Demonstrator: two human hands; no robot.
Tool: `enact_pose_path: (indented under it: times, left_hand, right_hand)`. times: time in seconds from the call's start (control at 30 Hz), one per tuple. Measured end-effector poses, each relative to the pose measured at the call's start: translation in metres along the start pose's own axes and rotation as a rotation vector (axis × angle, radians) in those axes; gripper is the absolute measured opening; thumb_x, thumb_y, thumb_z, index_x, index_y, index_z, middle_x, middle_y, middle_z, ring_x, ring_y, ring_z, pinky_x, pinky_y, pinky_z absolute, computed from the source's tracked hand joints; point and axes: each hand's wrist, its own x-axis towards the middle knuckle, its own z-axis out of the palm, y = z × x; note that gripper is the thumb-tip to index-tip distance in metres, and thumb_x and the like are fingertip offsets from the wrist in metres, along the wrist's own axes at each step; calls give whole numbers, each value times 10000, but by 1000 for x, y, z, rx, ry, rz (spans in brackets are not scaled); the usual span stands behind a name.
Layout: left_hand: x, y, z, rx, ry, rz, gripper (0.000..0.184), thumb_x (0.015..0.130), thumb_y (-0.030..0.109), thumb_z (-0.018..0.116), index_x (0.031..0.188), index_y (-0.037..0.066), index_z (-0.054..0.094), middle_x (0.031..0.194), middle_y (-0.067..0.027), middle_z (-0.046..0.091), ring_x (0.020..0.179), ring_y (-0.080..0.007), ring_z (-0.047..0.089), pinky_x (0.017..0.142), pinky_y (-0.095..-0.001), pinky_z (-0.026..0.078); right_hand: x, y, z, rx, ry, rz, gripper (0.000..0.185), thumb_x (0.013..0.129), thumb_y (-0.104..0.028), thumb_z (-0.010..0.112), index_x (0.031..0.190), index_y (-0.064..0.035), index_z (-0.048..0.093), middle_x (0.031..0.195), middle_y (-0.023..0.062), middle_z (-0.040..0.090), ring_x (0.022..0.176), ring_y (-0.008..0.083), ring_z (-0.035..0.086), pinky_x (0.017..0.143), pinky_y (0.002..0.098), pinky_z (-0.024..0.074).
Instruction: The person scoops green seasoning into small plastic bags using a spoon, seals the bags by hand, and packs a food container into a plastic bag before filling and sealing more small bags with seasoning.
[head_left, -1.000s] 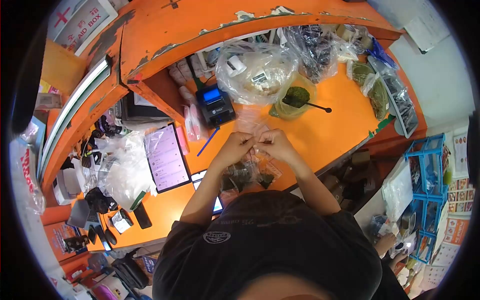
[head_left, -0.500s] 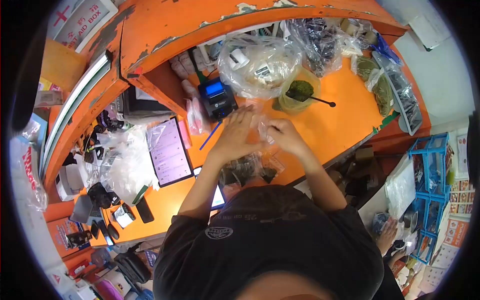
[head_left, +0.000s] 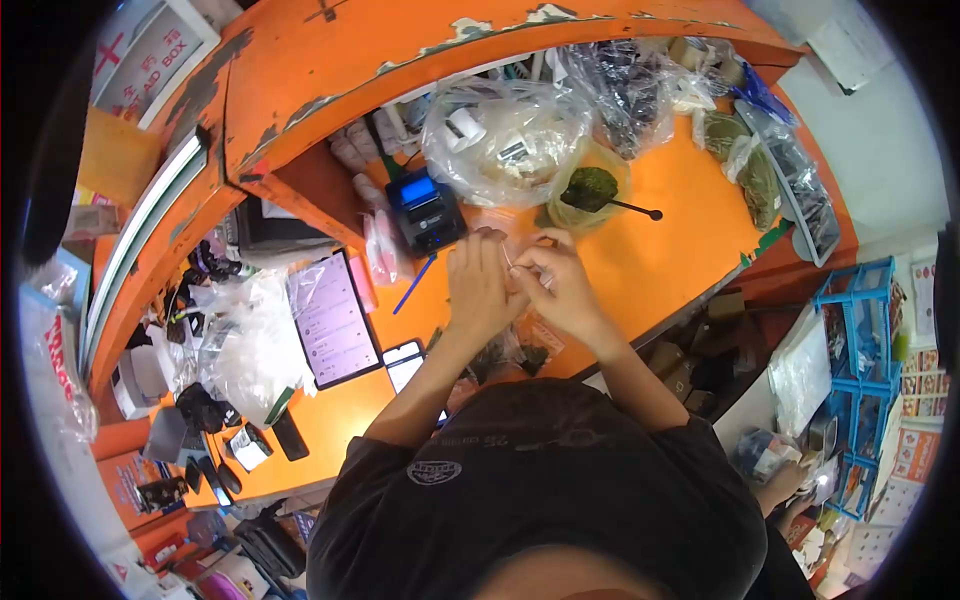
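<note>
My left hand [head_left: 478, 288] lies with its fingers stretched out over a piece of clear plastic, seemingly a small bag [head_left: 492, 218], on the orange counter. Close beside it, my right hand [head_left: 556, 282] pinches a thin edge of that plastic between thumb and forefinger. Both thumbs almost meet. Beyond the right hand stands an open plastic bag holding a green, leafy-looking material [head_left: 590, 188], with a long dark spoon [head_left: 637, 209] sticking out. Plastic packets with dark green contents [head_left: 500, 352] lie between my forearms and body, partly hidden.
A small black printer [head_left: 424, 210] and a blue pen [head_left: 414, 284] lie left of my hands. Further left are a tablet [head_left: 335, 320], a phone [head_left: 404, 364] and crumpled clear bags [head_left: 250, 335]. A large clear bag [head_left: 510, 140] sits behind. At right, another person's hand [head_left: 782, 484] shows.
My right hand has turned, with its fingers now reaching further forward, and sits closer to my left hand. My left fingers have drawn in slightly. More of the phone shows beside my left forearm.
</note>
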Motion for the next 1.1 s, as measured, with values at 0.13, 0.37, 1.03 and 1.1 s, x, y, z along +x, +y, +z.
enact_pose_path:
  times: [0.13,0.37,1.03,1.1]
  left_hand:
    - [-1,-3,9,-43,24,71,528,696,270,687,1082,-12,463,1081,-206,488,952,-368,474,815,-446,359]
    - [5,-23,26,-153,19,-34,556,723,268,699,1131,-30,468,1125,-230,479,1006,-396,451,861,-483,349]
    - [-11,-40,51,-562,-99,-293,485,856,159,615,1229,-60,398,1206,-201,455,1157,-318,425,1031,-414,284]
    - [-7,-28,48,-576,-91,-290,468,877,163,596,1232,-59,387,1195,-204,454,1158,-315,423,1030,-410,287]
  right_hand:
    - [-11,-2,-9,42,43,49,53,843,-55,626,877,-54,586,883,85,598,1079,225,567,962,338,379]
    - [-28,93,-53,517,1103,655,272,886,-162,642,1088,-11,540,1028,44,562,968,114,511,820,262,390]
    - [7,36,-77,-257,1090,60,441,813,-161,680,1183,24,527,1118,168,534,999,295,484,869,382,387]
    - [-14,27,-87,-84,815,331,321,811,-157,683,1068,14,594,954,153,586,942,309,519,847,389,413]
